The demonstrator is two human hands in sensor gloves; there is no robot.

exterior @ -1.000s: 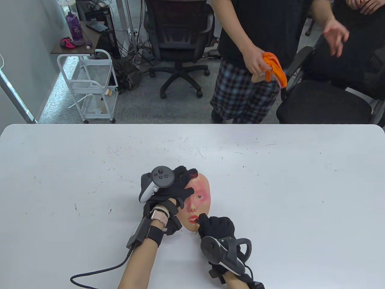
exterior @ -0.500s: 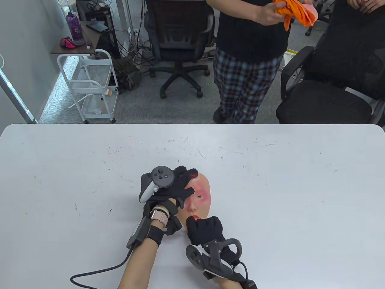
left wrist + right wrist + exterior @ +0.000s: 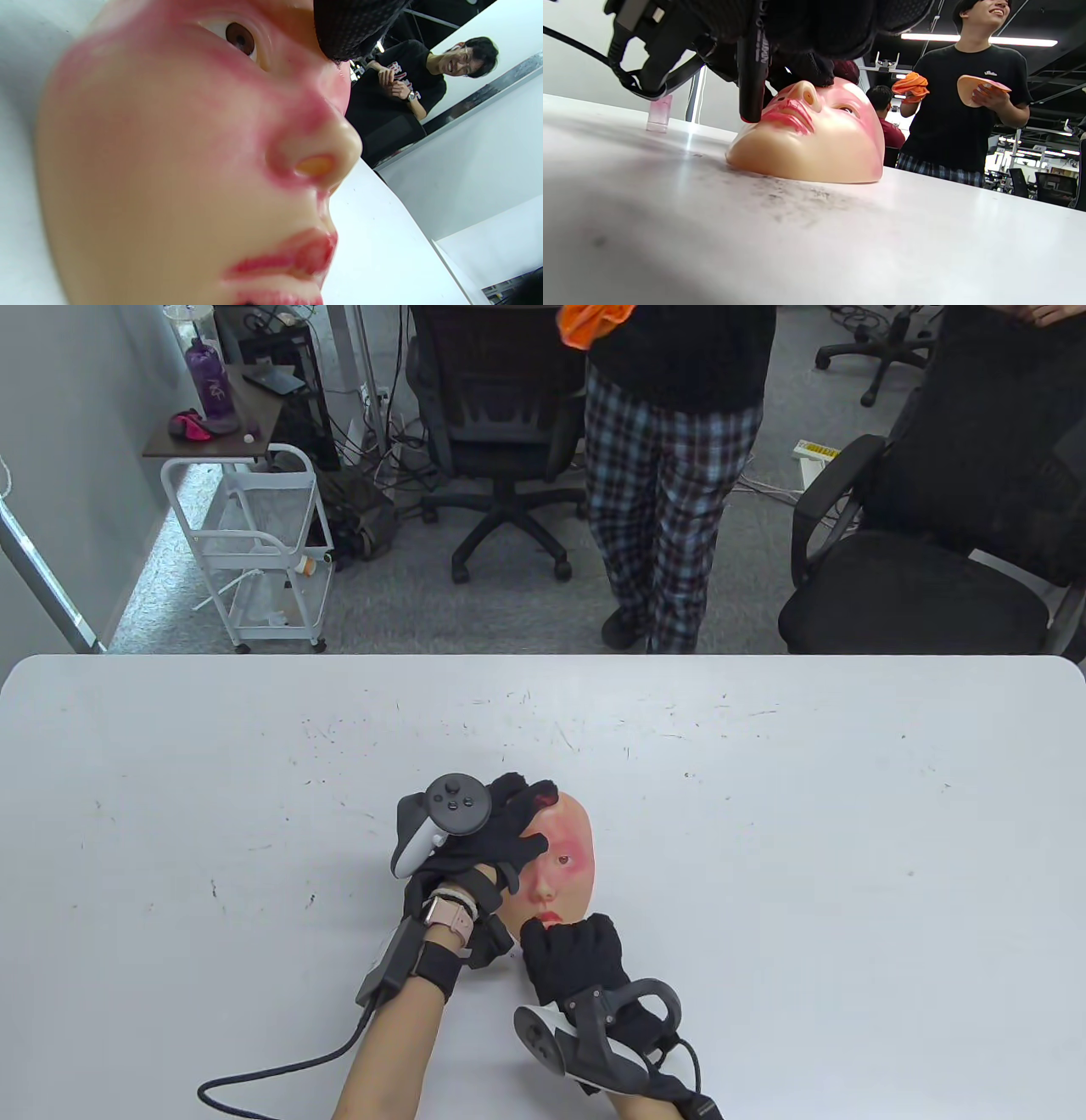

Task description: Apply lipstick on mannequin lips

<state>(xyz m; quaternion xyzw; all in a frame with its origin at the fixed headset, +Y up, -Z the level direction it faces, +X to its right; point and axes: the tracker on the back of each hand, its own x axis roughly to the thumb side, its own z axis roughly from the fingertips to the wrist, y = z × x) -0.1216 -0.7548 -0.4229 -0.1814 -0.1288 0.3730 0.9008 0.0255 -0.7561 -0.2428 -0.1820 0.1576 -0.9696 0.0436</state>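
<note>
Flesh-toned plastic with heavy pink smears, the mannequin face (image 3: pixel 564 865) lies on its back near the front edge of the white table (image 3: pixel 764 814), chin toward the person working on it. Its lips (image 3: pixel 791 116) are already red. A black lipstick tube (image 3: pixel 751 72) stands upright in the right wrist view, its lower end at the corner of the mouth. The right hand (image 3: pixel 570 954) is closed round that tube in a fist just below the chin, knuckles up, its tracker (image 3: pixel 594 1035) hanging toward the table edge. The left hand (image 3: pixel 496 836) rests flat on the forehead and left cheek, fingers spread over the brow, one fingertip (image 3: pixel 352 25) beside the open brown eye (image 3: pixel 240 38). A small pink cap or bottle (image 3: pixel 659 113) stands further off on the table. Beyond the far edge, someone in plaid trousers (image 3: pixel 657 483) holds an orange cloth (image 3: pixel 911 87) and a second face mask (image 3: pixel 980 90).
</note>
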